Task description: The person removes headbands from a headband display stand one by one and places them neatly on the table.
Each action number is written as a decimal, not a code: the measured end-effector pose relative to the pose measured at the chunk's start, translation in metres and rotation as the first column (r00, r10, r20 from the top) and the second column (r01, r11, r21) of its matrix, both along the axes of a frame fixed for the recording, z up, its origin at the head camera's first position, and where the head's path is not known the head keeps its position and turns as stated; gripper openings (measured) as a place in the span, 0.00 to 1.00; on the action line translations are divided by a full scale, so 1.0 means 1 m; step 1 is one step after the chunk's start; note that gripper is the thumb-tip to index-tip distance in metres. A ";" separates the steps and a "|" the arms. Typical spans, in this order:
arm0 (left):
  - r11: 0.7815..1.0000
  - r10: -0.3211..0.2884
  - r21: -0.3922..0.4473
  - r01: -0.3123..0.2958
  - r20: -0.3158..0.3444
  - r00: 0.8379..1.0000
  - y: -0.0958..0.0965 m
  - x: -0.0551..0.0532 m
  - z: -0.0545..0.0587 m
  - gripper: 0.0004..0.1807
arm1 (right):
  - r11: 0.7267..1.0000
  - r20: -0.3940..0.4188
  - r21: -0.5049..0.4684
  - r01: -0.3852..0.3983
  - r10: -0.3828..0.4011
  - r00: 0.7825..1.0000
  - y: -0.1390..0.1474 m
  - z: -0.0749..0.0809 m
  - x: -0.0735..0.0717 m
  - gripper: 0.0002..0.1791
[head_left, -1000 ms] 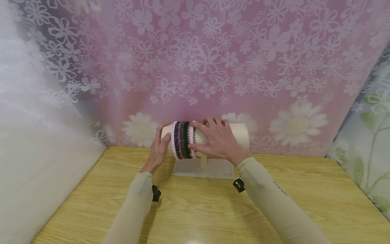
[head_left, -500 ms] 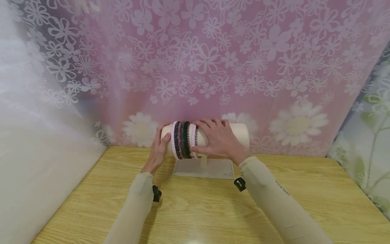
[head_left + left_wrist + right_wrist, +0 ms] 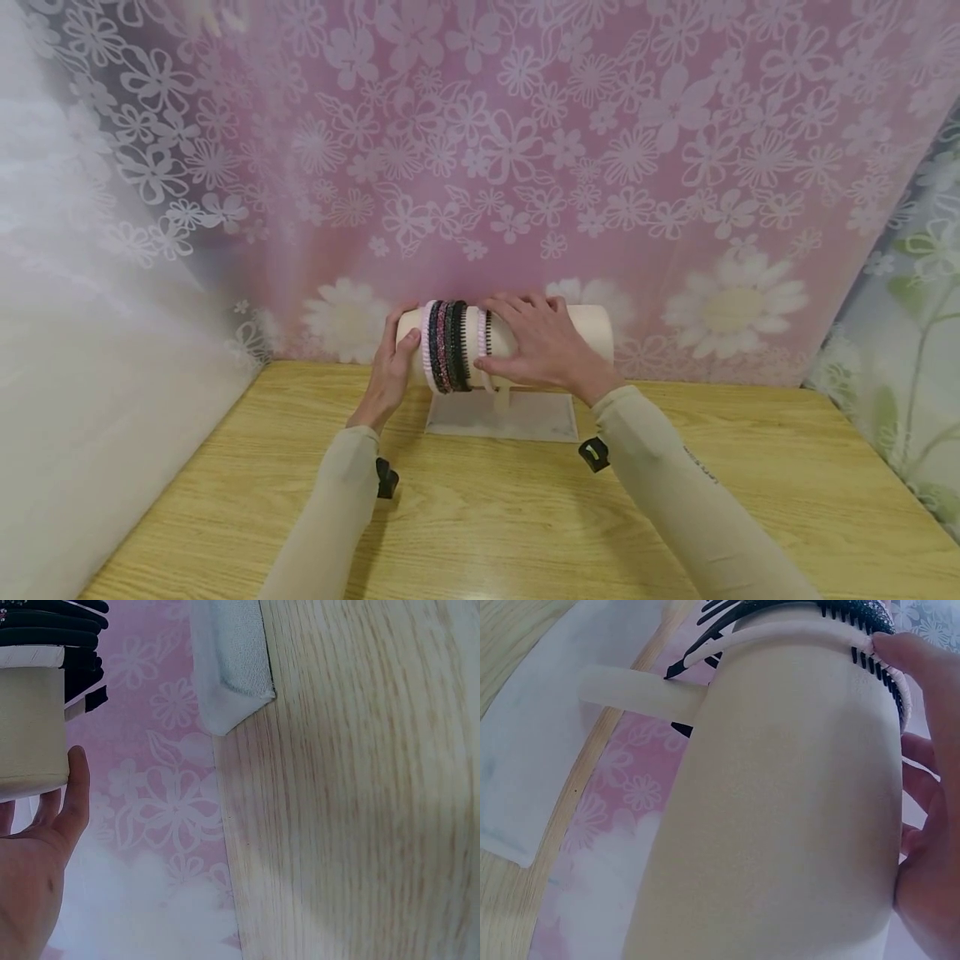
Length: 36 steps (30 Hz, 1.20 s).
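Observation:
A cream cylinder-shaped headband display stand point(image 3: 592, 329) holds several headbands. Packed near its left end are black, dark sparkly, reddish sparkly and pale pink headbands point(image 3: 442, 346). A pale pink headband with black comb teeth point(image 3: 482, 333) sits apart, to their right. My right hand point(image 3: 543, 346) lies over the cylinder and holds this headband, thumb at the front, fingers over the top. In the right wrist view, a fingertip presses the pink headband point(image 3: 802, 631) above its teeth. My left hand point(image 3: 386, 375) grips the cylinder's left end; some of its fingers are hidden behind.
The stand's flat whitish base point(image 3: 502, 421) rests on a wood-grain table point(image 3: 465, 517) close to the pink floral curtain point(image 3: 480, 183) behind. A white sheet point(image 3: 97, 333) hangs at the left, and a leafy patterned one point(image 3: 915, 358) at the right.
My right hand has slid a little to the right along the cylinder with the pale pink headband, widening its gap from the black one. My left hand has stayed put.

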<state>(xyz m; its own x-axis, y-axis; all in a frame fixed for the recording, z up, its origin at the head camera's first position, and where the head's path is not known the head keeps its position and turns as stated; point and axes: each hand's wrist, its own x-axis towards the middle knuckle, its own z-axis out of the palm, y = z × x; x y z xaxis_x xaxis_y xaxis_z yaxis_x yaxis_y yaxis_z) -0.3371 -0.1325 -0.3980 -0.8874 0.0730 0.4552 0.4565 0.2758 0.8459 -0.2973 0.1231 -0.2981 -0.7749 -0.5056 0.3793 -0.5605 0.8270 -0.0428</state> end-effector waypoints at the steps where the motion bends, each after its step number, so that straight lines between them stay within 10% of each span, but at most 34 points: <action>1: 1.000 -0.002 0.000 0.002 0.004 1.000 0.000 0.000 0.000 0.27 | 1.000 0.003 -0.003 0.001 -0.001 1.000 0.000 0.000 0.000 0.45; 15: 1.000 -0.010 -0.020 0.010 0.026 1.000 0.006 0.031 0.032 0.31 | 1.000 -0.019 0.012 -0.010 0.010 1.000 0.000 -0.001 0.001 0.42; 25: 1.000 0.000 -0.016 0.001 0.022 1.000 0.001 0.002 0.004 0.29 | 1.000 0.008 0.002 0.002 -0.002 1.000 0.001 0.001 0.002 0.43; 36: 1.000 0.015 0.005 -0.015 -0.003 1.000 0.000 0.001 0.001 0.26 | 1.000 0.060 -0.004 0.020 -0.020 0.998 0.008 0.004 0.005 0.45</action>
